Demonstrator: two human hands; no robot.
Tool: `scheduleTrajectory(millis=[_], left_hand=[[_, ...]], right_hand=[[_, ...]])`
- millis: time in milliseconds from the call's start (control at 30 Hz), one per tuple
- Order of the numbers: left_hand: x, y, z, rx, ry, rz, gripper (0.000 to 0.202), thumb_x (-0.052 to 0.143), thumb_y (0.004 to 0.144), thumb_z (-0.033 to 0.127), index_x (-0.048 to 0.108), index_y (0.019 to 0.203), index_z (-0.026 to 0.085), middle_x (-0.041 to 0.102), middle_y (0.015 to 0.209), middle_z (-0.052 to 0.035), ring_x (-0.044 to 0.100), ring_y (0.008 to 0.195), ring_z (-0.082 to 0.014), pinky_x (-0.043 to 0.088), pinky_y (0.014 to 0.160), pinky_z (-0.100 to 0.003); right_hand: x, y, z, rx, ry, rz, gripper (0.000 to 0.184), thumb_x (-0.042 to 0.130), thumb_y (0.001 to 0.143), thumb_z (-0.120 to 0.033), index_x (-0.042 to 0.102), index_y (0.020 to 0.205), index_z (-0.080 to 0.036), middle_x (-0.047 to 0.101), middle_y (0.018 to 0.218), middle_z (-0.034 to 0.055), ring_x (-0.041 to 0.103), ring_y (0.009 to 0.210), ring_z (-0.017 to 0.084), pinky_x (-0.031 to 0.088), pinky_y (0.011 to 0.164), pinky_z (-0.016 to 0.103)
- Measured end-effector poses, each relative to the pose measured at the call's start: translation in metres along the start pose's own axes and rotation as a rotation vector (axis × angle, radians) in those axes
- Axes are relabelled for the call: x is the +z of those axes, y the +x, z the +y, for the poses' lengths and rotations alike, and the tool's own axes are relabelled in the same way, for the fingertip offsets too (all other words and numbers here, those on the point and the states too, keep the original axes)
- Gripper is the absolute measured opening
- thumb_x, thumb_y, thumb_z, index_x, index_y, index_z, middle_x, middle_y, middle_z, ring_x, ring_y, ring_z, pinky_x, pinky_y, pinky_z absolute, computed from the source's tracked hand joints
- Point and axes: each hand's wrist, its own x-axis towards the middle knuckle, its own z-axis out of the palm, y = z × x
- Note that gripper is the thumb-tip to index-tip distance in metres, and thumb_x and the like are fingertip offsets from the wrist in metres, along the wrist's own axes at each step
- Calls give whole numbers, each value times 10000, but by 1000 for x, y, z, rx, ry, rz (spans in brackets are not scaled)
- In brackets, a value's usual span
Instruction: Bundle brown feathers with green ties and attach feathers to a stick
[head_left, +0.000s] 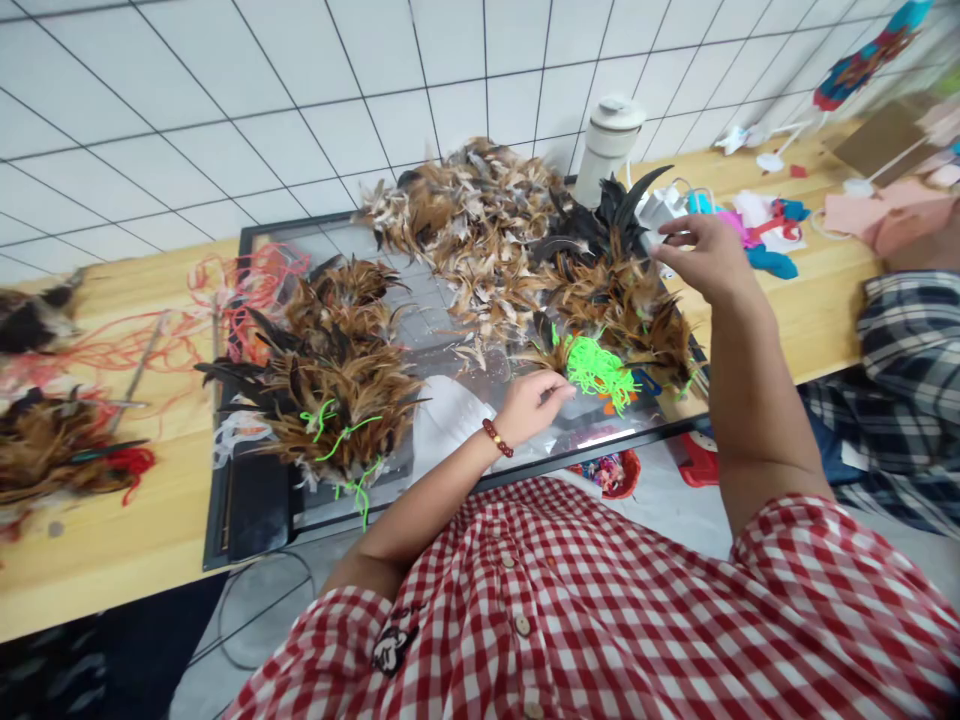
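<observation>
My left hand [534, 408], with a beaded bracelet at the wrist, is closed in a pinch at the near side of the glass-topped frame [420, 330]. Whatever sits between its fingertips is too small to make out. Just beyond the fingers are a small tuft of brown feathers [553, 350] and a heap of bright green cords [600, 372]. My right hand [701, 255] is raised at the right with fingers apart, beside long black feathers [600, 228]. Below these lie brown feather bunches [615, 305]. Nothing shows in that hand.
Loose feathers [480, 220] are piled at the back, near a white lidded cup [609, 145]. At left lie feather bunches with green ties [345, 390] and tangled pink cords [247, 290]. Fabric pieces [772, 225] and a co-worker's plaid sleeve [907, 340] are at right.
</observation>
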Motion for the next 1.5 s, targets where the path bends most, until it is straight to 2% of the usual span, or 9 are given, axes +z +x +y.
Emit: scheduleTrajectory(millis=[200, 367, 667, 867, 967, 1100, 1167, 1300, 1500], left_hand=[[24, 15, -15, -118, -267, -135, 367, 698, 915, 479, 681, 755, 149, 729, 835, -71, 615, 654, -106, 505, 657, -255], [22, 16, -10, 45, -61, -102, 273, 789, 844, 400, 673, 795, 157, 672, 1201, -124, 559, 657, -75, 557, 681, -289], [-63, -62, 38, 133, 322, 176, 176, 621, 989, 360, 704, 997, 204, 692, 1330, -145, 715, 933, -173, 605, 802, -319], [-97, -89, 35, 78, 382, 446, 181, 607, 1001, 332, 711, 955, 191, 727, 1228, -127, 652, 746, -107, 572, 715, -275], [-90, -87, 27, 77, 388, 433, 182, 596, 1004, 323, 710, 950, 192, 735, 1187, -116, 647, 740, -104, 550, 665, -244], [-72, -88, 17, 93, 385, 293, 160, 589, 1008, 303, 704, 984, 194, 734, 1212, -116, 652, 708, -91, 562, 672, -243], [-64, -90, 11, 89, 389, 241, 153, 585, 1007, 295, 699, 1011, 193, 730, 1224, -121, 652, 689, -88, 565, 669, -246], [-54, -92, 0, 86, 396, 162, 129, 592, 1000, 269, 691, 1041, 197, 736, 1207, -110, 665, 696, -93, 575, 687, -252], [-52, -94, -8, 70, 417, 162, 120, 590, 999, 257, 694, 1028, 205, 748, 1177, -103, 707, 768, -120, 605, 767, -286]], right_hand=[[-28, -37, -4, 120, 149, -32, 293, 754, 864, -281, 778, 1105, -117, 762, 986, 131, 619, 774, 145, 478, 760, 297], [-20, -45, -16, -105, 148, -58, 237, 711, 844, -326, 768, 989, -148, 761, 1036, 137, 647, 832, 172, 489, 797, 322], [28, -49, -104, -492, 145, -369, 252, 637, 894, -405, 757, 999, -211, 760, 960, 61, 684, 792, 181, 524, 780, 333], [56, -66, -143, -652, -107, -493, 252, 587, 935, -316, 786, 1064, -230, 796, 1101, 76, 740, 981, 249, 535, 854, 362], [46, -70, -118, -547, 47, -464, 275, 578, 944, -340, 799, 1064, -229, 812, 1087, 64, 746, 988, 231, 541, 907, 341], [17, -69, -25, 92, -49, -9, 338, 579, 908, -339, 803, 1111, -186, 812, 1053, 152, 747, 976, 294, 534, 858, 389], [10, -73, 24, 362, -306, -60, 300, 575, 861, -264, 815, 1023, -183, 796, 1091, 227, 731, 1020, 383, 509, 813, 456], [16, -87, 78, 377, -391, -285, 298, 560, 855, -295, 798, 994, -183, 768, 1117, 297, 722, 1008, 426, 467, 748, 469], [17, -104, 84, 310, -402, -115, 280, 518, 847, -320, 756, 958, -225, 741, 1172, 289, 712, 1065, 451, 474, 767, 490]])
